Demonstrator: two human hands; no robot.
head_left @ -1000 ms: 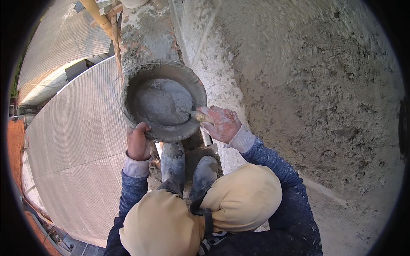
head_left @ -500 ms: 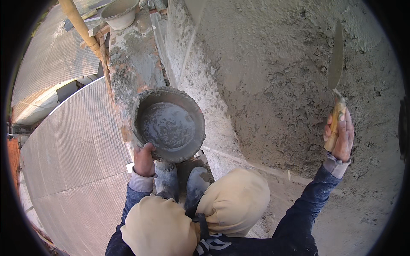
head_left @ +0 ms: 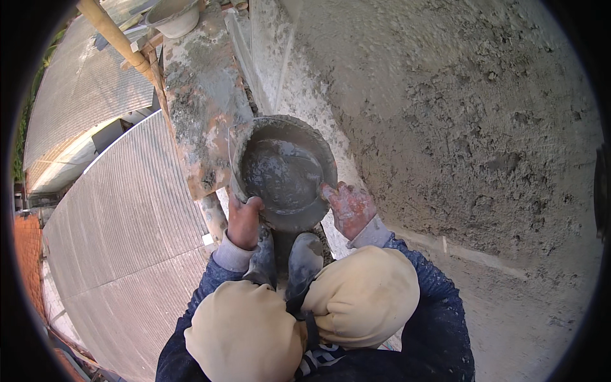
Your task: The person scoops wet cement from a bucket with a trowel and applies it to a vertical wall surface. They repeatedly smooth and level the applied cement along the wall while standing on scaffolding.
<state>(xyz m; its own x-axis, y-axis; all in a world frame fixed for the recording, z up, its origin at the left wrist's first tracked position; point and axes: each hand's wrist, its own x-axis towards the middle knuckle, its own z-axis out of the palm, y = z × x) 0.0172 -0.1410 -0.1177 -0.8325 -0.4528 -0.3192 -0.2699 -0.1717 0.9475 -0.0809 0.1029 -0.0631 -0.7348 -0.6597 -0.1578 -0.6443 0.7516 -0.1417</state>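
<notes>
My left hand [head_left: 245,219] grips the near-left rim of a round, mortar-caked bucket [head_left: 245,155] with a thin wire handle. Wet grey mortar [head_left: 286,172] lies in its bottom. At the bucket's right rim, my right hand [head_left: 350,210] is closed, its fingertips reaching just over the edge; I cannot make out what it holds, and no trowel blade shows clearly. Beneath the bucket are my grey-smeared boots [head_left: 299,261].
A rough plastered wall [head_left: 458,140] fills the right side. Ahead runs a mortar-smeared plank [head_left: 203,102] with a pale bucket [head_left: 175,22] at its far end. Bamboo poles [head_left: 114,38] stand at the upper left; corrugated roofs [head_left: 121,235] lie below on the left.
My right hand has come back leftward from the wall to the bucket; the trowel blade seen there earlier is no longer visible. The bucket has shifted right since half a second ago.
</notes>
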